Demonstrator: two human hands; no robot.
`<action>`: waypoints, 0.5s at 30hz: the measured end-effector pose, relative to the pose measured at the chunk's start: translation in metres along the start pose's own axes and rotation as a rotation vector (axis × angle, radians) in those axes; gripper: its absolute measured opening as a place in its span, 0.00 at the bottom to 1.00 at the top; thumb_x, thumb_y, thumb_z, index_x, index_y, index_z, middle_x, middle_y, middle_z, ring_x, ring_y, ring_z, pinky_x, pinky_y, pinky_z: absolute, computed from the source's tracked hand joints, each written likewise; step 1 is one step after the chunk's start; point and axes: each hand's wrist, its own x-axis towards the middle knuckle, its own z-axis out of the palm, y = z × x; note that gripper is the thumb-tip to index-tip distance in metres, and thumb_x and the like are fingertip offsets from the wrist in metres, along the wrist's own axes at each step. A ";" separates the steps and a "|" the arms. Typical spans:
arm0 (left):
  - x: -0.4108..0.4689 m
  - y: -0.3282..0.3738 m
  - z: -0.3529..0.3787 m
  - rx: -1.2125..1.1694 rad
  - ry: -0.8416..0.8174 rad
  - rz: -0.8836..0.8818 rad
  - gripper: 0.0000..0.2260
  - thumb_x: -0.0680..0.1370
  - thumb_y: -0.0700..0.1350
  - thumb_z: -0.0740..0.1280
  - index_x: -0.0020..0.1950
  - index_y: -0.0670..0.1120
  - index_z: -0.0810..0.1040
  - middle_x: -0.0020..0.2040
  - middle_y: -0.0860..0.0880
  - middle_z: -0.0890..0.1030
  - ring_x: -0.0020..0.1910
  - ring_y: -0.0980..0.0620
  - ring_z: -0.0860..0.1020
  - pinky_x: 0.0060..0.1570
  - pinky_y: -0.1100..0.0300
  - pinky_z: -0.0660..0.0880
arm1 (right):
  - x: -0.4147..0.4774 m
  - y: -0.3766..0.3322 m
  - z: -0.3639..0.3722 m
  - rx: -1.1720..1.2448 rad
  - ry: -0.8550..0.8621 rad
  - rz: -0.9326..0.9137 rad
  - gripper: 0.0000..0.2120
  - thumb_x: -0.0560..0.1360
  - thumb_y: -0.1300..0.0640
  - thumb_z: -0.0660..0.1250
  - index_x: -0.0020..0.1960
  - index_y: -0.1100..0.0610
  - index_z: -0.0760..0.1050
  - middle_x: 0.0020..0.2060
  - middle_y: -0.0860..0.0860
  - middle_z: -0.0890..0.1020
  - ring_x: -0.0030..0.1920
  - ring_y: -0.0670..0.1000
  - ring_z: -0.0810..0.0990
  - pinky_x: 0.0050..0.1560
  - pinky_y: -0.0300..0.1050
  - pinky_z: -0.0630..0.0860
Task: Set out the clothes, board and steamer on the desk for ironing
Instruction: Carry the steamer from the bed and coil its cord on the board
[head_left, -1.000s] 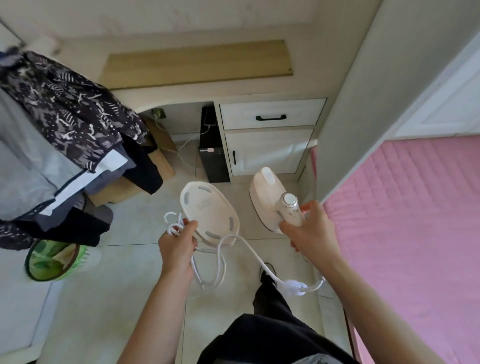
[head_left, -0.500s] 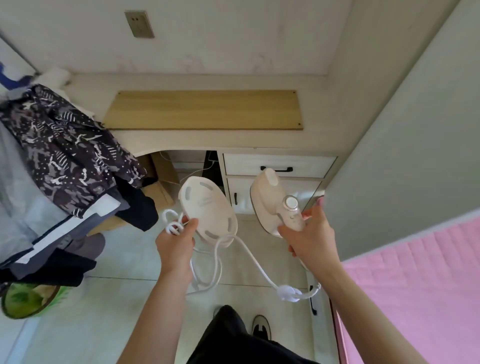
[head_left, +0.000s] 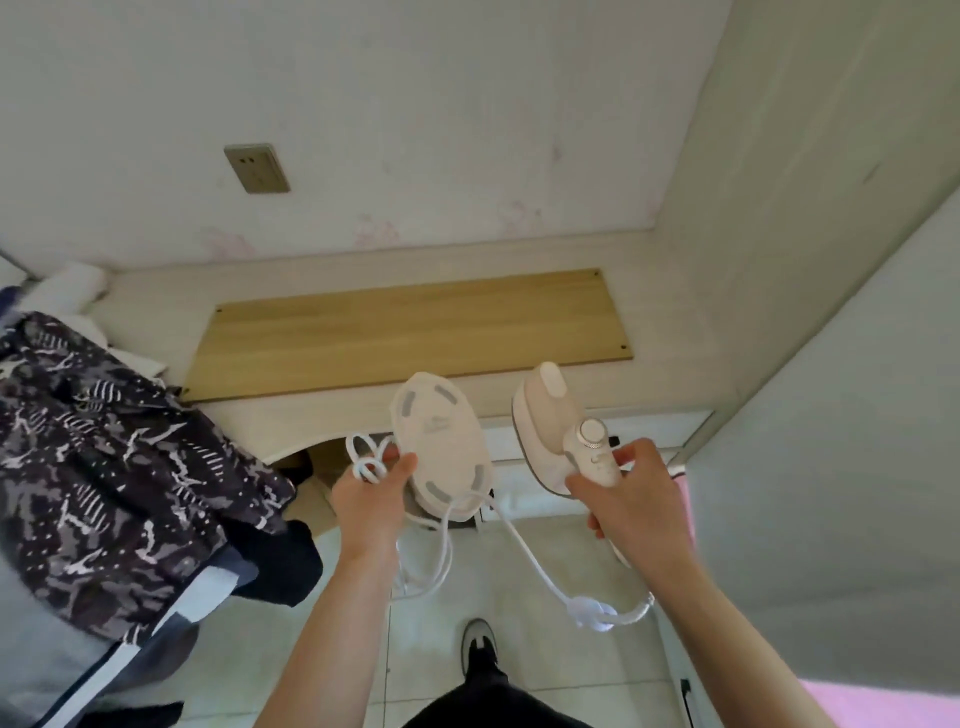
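I see a pale wall (head_left: 415, 104) with one socket (head_left: 257, 169), a tall cabinet side (head_left: 810, 234) at right, tiled floor (head_left: 415, 649) below, daylight.

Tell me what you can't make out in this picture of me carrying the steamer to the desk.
Head view only:
- Steamer handle end: covered by the right hand.
- Cord plug: bunched in the left hand, unseen.
- Clothes: cut off by the left edge.
- Wall socket: too small to tell if switched.
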 end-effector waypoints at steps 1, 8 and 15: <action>0.011 0.009 0.005 0.021 -0.003 0.007 0.06 0.72 0.39 0.74 0.46 0.44 0.81 0.43 0.47 0.82 0.42 0.50 0.79 0.42 0.58 0.74 | 0.006 -0.008 0.004 -0.003 0.009 -0.001 0.18 0.68 0.54 0.73 0.51 0.54 0.67 0.36 0.54 0.82 0.27 0.48 0.79 0.19 0.30 0.66; 0.081 0.053 0.051 0.033 -0.072 -0.019 0.09 0.71 0.39 0.75 0.50 0.42 0.81 0.41 0.45 0.81 0.38 0.49 0.76 0.41 0.56 0.73 | 0.046 -0.045 0.018 0.031 0.074 0.020 0.18 0.68 0.55 0.73 0.51 0.54 0.67 0.39 0.54 0.81 0.28 0.48 0.79 0.20 0.31 0.67; 0.131 0.070 0.112 0.059 -0.142 -0.063 0.10 0.72 0.42 0.74 0.51 0.44 0.80 0.40 0.47 0.80 0.33 0.53 0.74 0.34 0.61 0.71 | 0.104 -0.061 0.012 0.047 0.150 0.053 0.18 0.67 0.56 0.74 0.49 0.55 0.67 0.35 0.53 0.81 0.25 0.47 0.79 0.24 0.38 0.71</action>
